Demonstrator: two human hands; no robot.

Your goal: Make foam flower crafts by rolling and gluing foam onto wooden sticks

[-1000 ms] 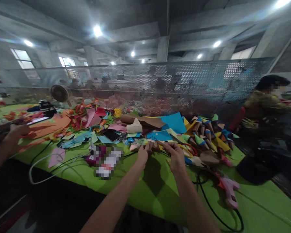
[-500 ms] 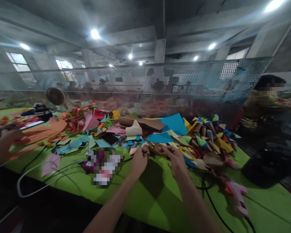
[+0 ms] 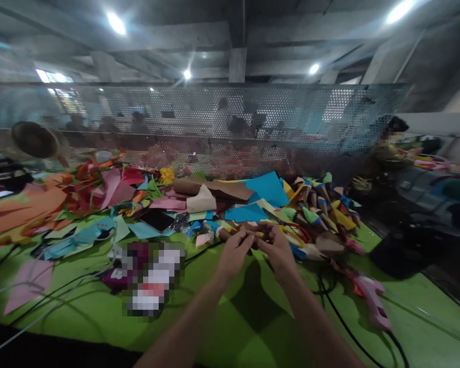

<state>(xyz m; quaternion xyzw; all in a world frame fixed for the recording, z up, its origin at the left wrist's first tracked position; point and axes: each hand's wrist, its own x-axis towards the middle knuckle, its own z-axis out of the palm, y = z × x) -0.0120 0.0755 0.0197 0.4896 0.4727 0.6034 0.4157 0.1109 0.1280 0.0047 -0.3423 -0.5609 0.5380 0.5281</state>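
Observation:
Above the green table [image 3: 199,301], my left hand [image 3: 233,255] and my right hand [image 3: 278,253] are close together, fingertips pinched. Between them is a small brown piece of thin sheet material [image 3: 250,226], felt or paper; I cannot tell which. My fingers cover much of it. Just right of my right hand lie looped red and yellow handles [image 3: 301,236], which look like scissors. Left of my left hand are a small pale pink piece [image 3: 204,240] and a crumpled clear plastic scrap [image 3: 181,221].
Coloured sheets, among them a blue sheet [image 3: 268,188], pile along the back. Several brown cones [image 3: 322,197] stand at right. A pink glue gun [image 3: 373,301] with its cable lies at front right, a phone [image 3: 157,220] at left. A person [image 3: 387,148] sits beyond a black bin-like object [image 3: 402,250].
My hands have come together around the brown piece, the left moving right. The view has turned, so a hand at the far left edge is out of sight.

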